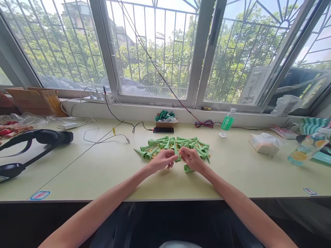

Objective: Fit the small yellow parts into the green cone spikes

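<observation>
While the left hand (163,160) pinches one green cone (176,149), the right hand (192,158) has an unclear grip.

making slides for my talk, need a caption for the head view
Left hand and right hand handling hollow green cones on a table beneath barred windows.

The heaped cones (176,147) are plain light green, with yellowish bits showing among them, on a pale cream-yellow table (103,168). At the far side lie a black phone (163,130), a dark green bundle (165,116) and a red-and-black cable coil (204,123). Rightward, one bottle (228,122) wears a green label with white lettering; another bottle (300,156) bears orange-slice pictures. Left: a black headset (48,137), a brown carton (28,101), and a near sticker (40,195) outlined in blue, marked red.
</observation>
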### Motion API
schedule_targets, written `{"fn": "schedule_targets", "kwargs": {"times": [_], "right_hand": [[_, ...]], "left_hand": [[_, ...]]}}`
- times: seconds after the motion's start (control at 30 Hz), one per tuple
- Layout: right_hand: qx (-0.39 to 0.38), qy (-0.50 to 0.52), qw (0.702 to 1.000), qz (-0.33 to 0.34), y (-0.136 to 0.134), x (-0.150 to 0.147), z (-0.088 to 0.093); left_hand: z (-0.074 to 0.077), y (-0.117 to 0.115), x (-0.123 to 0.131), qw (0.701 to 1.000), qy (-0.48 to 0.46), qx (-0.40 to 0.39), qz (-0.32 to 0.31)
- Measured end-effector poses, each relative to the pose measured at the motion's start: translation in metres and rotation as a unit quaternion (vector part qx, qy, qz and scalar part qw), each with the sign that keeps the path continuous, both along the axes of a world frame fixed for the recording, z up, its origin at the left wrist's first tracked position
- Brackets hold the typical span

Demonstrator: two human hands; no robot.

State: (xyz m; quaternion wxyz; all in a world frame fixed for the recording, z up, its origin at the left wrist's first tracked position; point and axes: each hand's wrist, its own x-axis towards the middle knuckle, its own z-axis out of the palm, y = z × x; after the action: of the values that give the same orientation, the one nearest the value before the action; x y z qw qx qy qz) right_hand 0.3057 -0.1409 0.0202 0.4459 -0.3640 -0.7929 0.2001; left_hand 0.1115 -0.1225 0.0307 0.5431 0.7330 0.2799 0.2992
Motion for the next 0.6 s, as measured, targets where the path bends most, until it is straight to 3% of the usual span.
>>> {"fn": "schedule_targets", "kwargs": {"times": [0.1,0.27,0.6], "right_hand": [[-0.005,-0.006,1.000,-0.010,0.0000,0.0002,0.0001],[-0.014,-0.008,1.000,-0.022,-0.0007,-0.0003,0.0010],[-0.027,0.011,1.000,-0.008,0.0011,-0.0015,-0.0041]], "left_hand": [[-0.0011,-0.0016,0.0014,0.993,0.033,0.104,0.034],[-0.0030,-0.0019,0.0018,0.954,0.080,0.274,0.092],[-0.0042,0.0006,0.0017,0.948,0.082,0.289,0.111]]}}
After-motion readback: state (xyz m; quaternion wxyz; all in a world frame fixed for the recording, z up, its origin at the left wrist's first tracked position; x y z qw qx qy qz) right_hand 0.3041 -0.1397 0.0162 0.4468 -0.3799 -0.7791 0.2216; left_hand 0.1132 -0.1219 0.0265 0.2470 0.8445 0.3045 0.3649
